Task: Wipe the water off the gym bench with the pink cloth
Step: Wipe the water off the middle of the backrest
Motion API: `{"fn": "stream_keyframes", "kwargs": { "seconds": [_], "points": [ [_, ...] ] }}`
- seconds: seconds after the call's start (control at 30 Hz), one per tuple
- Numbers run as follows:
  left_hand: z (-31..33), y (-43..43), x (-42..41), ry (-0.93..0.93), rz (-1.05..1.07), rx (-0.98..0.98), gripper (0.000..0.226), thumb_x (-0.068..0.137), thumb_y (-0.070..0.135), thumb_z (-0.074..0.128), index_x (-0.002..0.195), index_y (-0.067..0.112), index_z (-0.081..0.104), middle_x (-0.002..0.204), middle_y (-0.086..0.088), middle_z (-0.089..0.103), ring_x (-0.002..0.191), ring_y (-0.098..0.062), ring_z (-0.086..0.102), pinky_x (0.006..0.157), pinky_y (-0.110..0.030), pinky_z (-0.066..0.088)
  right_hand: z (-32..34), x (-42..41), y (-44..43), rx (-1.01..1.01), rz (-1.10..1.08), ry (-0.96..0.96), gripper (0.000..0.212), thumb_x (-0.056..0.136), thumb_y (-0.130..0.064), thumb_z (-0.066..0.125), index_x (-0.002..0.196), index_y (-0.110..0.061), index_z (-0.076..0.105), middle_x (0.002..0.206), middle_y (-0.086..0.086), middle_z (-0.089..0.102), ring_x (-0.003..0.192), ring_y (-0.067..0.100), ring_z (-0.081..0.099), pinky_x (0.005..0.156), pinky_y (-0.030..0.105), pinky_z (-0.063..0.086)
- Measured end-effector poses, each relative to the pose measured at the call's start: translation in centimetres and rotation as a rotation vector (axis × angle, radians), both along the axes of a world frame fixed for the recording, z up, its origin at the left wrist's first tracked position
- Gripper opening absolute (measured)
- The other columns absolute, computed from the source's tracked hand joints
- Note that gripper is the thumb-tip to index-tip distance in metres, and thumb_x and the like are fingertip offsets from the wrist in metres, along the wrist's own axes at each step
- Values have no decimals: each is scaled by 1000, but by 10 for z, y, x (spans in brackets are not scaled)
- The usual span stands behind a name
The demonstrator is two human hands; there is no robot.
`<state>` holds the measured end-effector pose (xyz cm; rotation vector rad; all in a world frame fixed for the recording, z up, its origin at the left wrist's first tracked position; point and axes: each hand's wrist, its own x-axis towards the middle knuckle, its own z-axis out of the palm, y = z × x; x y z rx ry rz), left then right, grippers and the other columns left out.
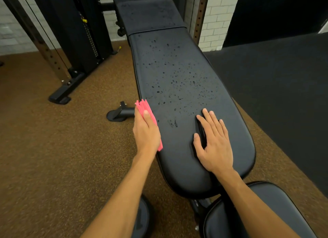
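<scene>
Head view: the only view, looking forward and down
Gym bench (184, 166): long black pad running away from the camera, rounded at the near end, with a seam across it farther up
Water drops (177, 81): scattered over the middle of the pad and past the seam, with a few smeared streaks just ahead of the two hands
Pink cloth (144, 106): folded, at the pad's left edge towards the near end, with its far tip poking out past the hand
Left hand (146, 133): gripping the pink cloth against the side of the pad, thumb laid on top, fingers hidden behind the cloth
Right hand (215, 145): lying flat on the pad near its end, fingers (211, 118) straight and spread, holding nothing, well apart from the cloth
Seat pad (266, 211): black, just below the near end, under the right forearm
Floor (53, 149): brown speckled surface on the left, black mat (284, 78) on the right
Bench foot (120, 113): black, on the floor just left of the cloth
Rack (79, 33): black uprights and a weight stack at the back left, against a white brick wall (213, 15)
</scene>
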<state>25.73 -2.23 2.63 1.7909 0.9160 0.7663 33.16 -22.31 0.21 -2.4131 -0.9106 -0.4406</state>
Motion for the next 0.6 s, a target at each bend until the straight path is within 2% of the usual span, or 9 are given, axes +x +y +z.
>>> {"fn": "stream_keyframes", "kwargs": {
  "seconds": [0.1, 0.2, 0.3, 0.4, 0.5, 0.6],
  "points": [
    [8, 16, 11, 3, -7, -50, 57, 116, 47, 22, 170, 32, 19, 168, -2, 41, 152, -28, 43, 120, -38, 33, 0, 0, 0, 10, 5, -4, 58, 109, -36, 48, 164, -20, 43, 178, -4, 24, 167, 13, 11, 135, 51, 17],
    [-6, -7, -6, -37, -4, 0, 56, 115, 47, 25, 170, 38, 15, 171, 6, 35, 155, -20, 38, 124, -35, 31, -1, -1, 0, 13, 8, 2, 57, 109, -35, 49, 163, -20, 43, 178, -4, 25, 167, 13, 12, 135, 50, 17],
    [-19, -30, -24, -42, 8, 19, 57, 116, 41, 29, 171, 31, 17, 172, 6, 34, 157, -15, 34, 126, -30, 27, 0, -2, 0, 14, 4, 1, 57, 109, -35, 49, 163, -20, 44, 178, -4, 25, 167, 13, 12, 135, 50, 16],
    [-7, -8, -6, -2, 10, 52, 56, 116, 38, 28, 170, 22, 21, 171, -1, 36, 157, -20, 35, 124, -28, 26, 1, -1, -1, 29, 9, 2, 56, 108, -34, 50, 163, -20, 45, 177, -4, 27, 166, 13, 13, 135, 49, 16],
    [9, 14, 13, 20, -6, 43, 56, 117, 37, 26, 171, 24, 16, 172, -1, 34, 155, -22, 36, 116, -25, 27, 2, -2, -1, 44, 14, 10, 55, 108, -32, 51, 162, -20, 46, 177, -4, 28, 166, 13, 14, 135, 48, 16],
    [8, 2, 3, -6, -8, 91, 58, 117, 38, 26, 172, 29, 8, 175, 4, 25, 159, -16, 28, 124, -27, 23, 2, -2, -1, 50, 14, 13, 55, 108, -32, 51, 162, -20, 46, 176, -4, 28, 166, 13, 14, 135, 48, 16]
  ]
}}
